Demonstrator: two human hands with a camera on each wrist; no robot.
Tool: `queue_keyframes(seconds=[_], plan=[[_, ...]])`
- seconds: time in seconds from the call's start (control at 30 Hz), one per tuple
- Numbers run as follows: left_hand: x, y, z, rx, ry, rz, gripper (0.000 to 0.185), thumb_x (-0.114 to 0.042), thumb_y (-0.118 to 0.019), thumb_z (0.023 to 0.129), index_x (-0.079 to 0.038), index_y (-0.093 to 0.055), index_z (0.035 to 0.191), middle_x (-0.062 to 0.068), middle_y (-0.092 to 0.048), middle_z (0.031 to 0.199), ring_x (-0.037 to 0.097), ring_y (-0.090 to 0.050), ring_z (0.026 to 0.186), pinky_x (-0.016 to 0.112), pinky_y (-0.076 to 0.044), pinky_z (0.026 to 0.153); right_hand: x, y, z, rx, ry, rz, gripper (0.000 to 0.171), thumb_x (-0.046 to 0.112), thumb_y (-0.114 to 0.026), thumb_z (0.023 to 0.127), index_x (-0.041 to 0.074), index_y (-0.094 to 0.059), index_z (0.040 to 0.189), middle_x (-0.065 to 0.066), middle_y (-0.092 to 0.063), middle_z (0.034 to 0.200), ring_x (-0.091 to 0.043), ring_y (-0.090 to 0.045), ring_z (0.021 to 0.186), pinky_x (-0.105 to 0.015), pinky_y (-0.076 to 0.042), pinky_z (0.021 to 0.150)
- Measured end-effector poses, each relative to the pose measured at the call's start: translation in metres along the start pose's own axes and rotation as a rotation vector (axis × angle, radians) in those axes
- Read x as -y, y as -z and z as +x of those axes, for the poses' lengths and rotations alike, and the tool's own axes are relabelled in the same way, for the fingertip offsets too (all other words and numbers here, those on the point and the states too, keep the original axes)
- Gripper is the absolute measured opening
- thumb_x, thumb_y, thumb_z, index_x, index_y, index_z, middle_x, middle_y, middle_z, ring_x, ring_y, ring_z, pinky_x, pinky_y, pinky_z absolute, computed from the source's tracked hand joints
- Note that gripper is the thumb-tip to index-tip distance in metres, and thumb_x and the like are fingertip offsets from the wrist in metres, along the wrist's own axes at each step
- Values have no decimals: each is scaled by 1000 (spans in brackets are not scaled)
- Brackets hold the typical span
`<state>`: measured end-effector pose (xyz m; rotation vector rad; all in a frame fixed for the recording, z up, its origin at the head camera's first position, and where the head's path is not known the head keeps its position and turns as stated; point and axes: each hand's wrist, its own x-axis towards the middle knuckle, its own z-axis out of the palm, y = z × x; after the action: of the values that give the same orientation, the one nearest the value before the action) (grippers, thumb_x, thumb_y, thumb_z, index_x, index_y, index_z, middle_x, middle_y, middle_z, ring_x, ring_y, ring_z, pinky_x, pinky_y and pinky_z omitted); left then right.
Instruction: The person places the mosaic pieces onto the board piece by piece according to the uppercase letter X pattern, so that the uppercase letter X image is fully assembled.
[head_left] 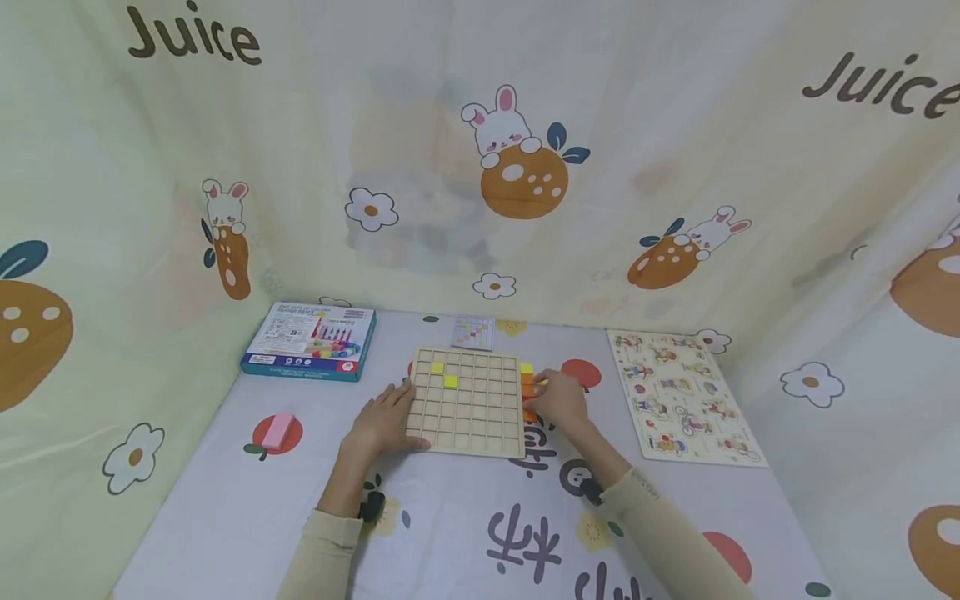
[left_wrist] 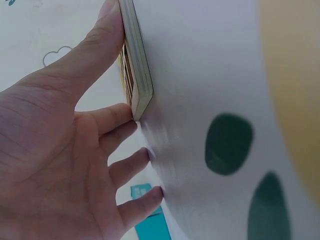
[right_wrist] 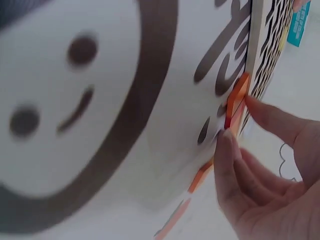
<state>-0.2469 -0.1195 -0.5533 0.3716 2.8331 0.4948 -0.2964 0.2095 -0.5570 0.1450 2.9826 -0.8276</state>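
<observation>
A light wooden grid board (head_left: 468, 417) lies flat on the table, with two yellow square tiles (head_left: 451, 382) in its upper left cells. My left hand (head_left: 386, 419) rests against the board's left side, fingers fairly straight and thumb along the near edge. In the left wrist view, the thumb and index finger touch the board's corner (left_wrist: 142, 100). At the board's right side my right hand (head_left: 562, 402) pinches a red tile (right_wrist: 235, 116) between thumb and finger. An orange tile (right_wrist: 239, 91) lies beside it, against the board. Another yellow tile (head_left: 527, 367) tops this column, partly hidden by the fingers.
A pink block (head_left: 278, 431) lies at left, near a boxed set (head_left: 311, 342). Behind the board is a small card with a coloured pattern (head_left: 472, 332). A flat picture board (head_left: 682, 396) lies at right. A printed curtain (head_left: 420, 167) hangs behind the table.
</observation>
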Motion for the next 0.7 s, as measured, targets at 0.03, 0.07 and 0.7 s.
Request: queue_keyframes(seconds=[0.03,0.07,0.7], plan=[[0,0,0,0,0,-1,108,-52,-86,82,-2,-32,163,15,-27,171,41,-23,157,64,-25,123,1,-1,0,-8,-4,-6,54,21,-93,77,5,-70,123,-6,-73,93,-20,-65,75,-30,-52,60],[0,0,0,-1,-1,-1,109,-52,-86,82,-2,-32,163,15,-27,171,41,-23,157,64,-25,123,1,-2,-1,-16,-4,-7,56,20,-93,76,4,-70,125,-7,-73,93,-20,-65,75,-30,-52,60],[2,-1,1,4,-1,-8,108,-52,-85,83,-3,-31,163,15,-26,171,41,-22,157,64,-25,124,7,8,4,-29,-106,183,42,9,-91,78,2,-73,116,-8,-77,92,-23,-70,78,-28,-56,63]])
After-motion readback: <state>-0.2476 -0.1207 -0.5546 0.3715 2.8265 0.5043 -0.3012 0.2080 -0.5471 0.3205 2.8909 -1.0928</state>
